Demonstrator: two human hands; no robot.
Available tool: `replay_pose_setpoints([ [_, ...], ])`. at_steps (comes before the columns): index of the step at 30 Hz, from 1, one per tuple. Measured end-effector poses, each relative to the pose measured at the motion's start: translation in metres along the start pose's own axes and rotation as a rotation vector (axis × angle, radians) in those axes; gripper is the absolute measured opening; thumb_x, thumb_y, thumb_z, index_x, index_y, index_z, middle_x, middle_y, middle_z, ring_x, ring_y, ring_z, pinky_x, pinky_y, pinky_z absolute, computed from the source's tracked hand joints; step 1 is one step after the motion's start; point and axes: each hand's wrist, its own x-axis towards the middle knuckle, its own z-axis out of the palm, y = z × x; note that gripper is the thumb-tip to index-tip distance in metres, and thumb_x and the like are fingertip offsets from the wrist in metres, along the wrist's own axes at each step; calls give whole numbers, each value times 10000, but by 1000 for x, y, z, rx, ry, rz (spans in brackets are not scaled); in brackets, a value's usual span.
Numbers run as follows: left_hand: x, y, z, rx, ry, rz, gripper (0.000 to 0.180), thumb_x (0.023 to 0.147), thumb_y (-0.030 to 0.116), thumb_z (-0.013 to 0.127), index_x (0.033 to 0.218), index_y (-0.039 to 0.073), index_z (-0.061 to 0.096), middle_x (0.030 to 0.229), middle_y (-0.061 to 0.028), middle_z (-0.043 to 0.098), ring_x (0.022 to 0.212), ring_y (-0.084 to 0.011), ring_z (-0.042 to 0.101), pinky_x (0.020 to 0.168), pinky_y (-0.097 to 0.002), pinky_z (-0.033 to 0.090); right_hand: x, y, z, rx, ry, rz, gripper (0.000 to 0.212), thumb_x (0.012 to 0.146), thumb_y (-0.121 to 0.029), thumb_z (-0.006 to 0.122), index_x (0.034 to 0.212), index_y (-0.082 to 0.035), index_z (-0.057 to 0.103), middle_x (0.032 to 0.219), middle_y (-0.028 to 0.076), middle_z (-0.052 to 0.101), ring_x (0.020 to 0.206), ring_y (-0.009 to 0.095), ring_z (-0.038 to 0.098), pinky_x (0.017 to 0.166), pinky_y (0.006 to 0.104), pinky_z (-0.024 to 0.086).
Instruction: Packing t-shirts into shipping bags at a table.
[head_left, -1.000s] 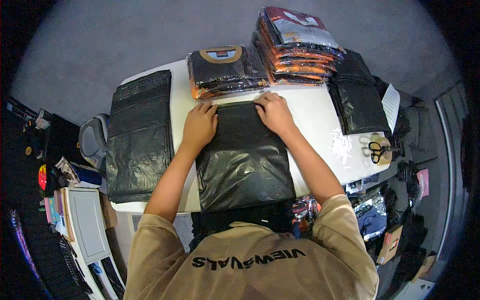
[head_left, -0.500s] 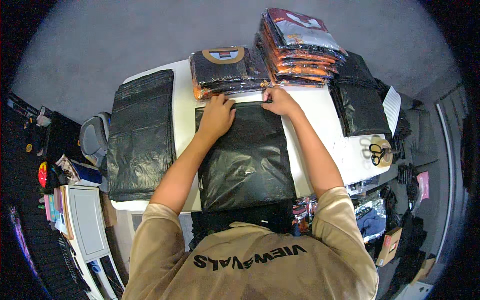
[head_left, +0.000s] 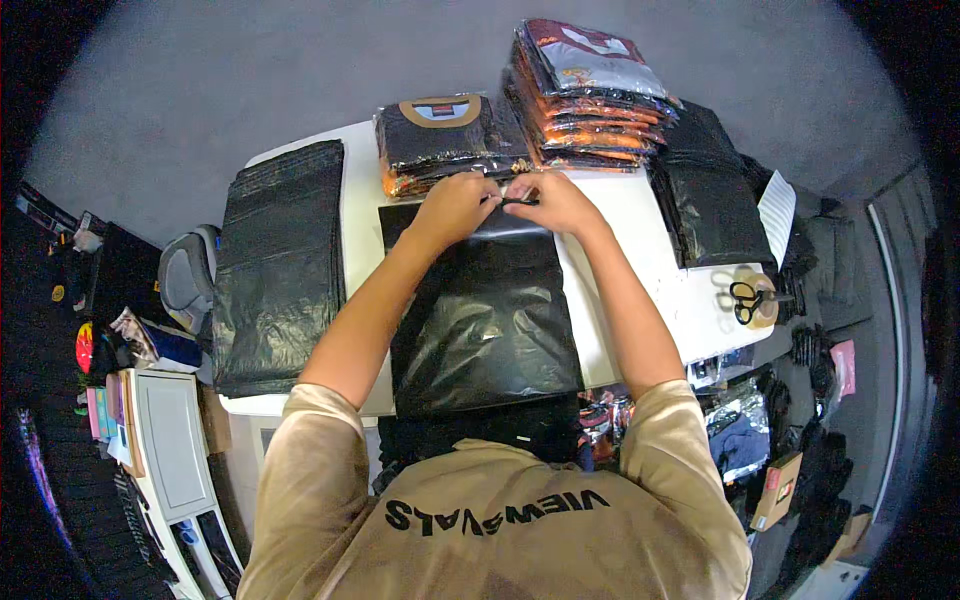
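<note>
The white bench carries one black pile left of the left hand. That hand and the right hand, nearly touching, pinch the far edge of one black bag below them; it looks light, limp, slippery, best gripped there. Beyond stand two stacks of wrapped garments; rightward, one pair of scissors.

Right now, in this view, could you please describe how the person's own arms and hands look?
The arms come out of loose, short tan sleeves, part of a tan shirt with dark lettering across it. The forearms are uncovered. The left hand and right hand wear no gloves, and no watch shows.
</note>
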Motion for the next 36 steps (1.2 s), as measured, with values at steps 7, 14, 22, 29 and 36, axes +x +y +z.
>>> replay_pose_setpoints([
  [7, -24, 0, -53, -20, 80, 36, 222, 989, 247, 758, 1066, 42, 798, 1031, -178, 764, 963, -377, 737, 870, -465, 578, -13, -50, -28, -17, 28, 67, 217, 934, -212, 832, 972, 0, 800, 919, 130, 802, 837, 229, 757, 788, 378, 564],
  [14, -94, -31, -105, -20, 171, -163, 198, 968, 177, 788, 1060, 2, 796, 1052, -171, 784, 969, -360, 747, 897, -443, 570, -56, -28, -45, 129, 128, 166, 237, 944, -245, 854, 1023, -23, 838, 862, 43, 779, 813, 106, 658, 768, 325, 540],
  [22, -132, -28, -127, -82, 278, -222, 178, 928, 138, 836, 995, -23, 799, 978, -138, 779, 888, -249, 734, 838, -382, 562, -79, -47, -56, 102, 286, 120, 202, 905, -204, 886, 974, -21, 836, 824, 44, 758, 771, 120, 650, 759, 318, 543],
  [29, -181, 17, -136, -147, 304, -177, 96, 884, 54, 844, 921, -22, 798, 899, -117, 761, 851, -226, 722, 809, -359, 553, -130, -100, -63, 50, 271, 45, 91, 890, -85, 859, 951, -22, 833, 952, 82, 791, 903, 169, 721, 851, 327, 550],
  [36, -224, 53, -126, -198, 268, -176, 107, 823, -4, 867, 868, -18, 772, 885, -116, 748, 855, -242, 714, 809, -354, 557, -168, -112, -52, 112, 266, 77, 115, 883, -64, 854, 997, -51, 843, 986, 93, 775, 958, 226, 741, 899, 345, 563],
])
